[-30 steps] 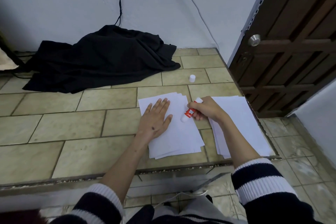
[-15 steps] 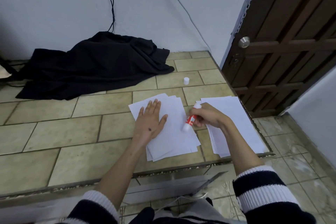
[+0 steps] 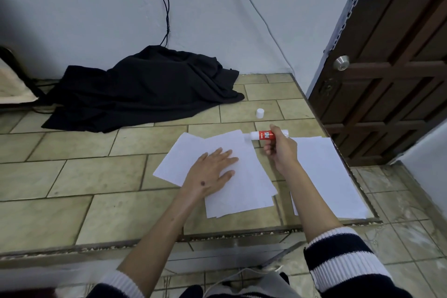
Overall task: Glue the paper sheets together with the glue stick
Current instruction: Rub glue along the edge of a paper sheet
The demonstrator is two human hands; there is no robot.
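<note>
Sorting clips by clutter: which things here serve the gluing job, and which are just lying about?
Job: glue stick in right hand; left hand flat on fanned paper sheets; second paper stack; white cap.
Lying about: black cloth; black cables.

A tiled ledge (image 3: pixel 72 176) carries two paper stacks (image 3: pixel 242 176) (image 3: pixel 324 176), a white cap (image 3: pixel 260 113) and black cloth (image 3: pixel 145 89).

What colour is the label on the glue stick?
Red with white lettering, on a white glue stick; seen in the head view.
</note>
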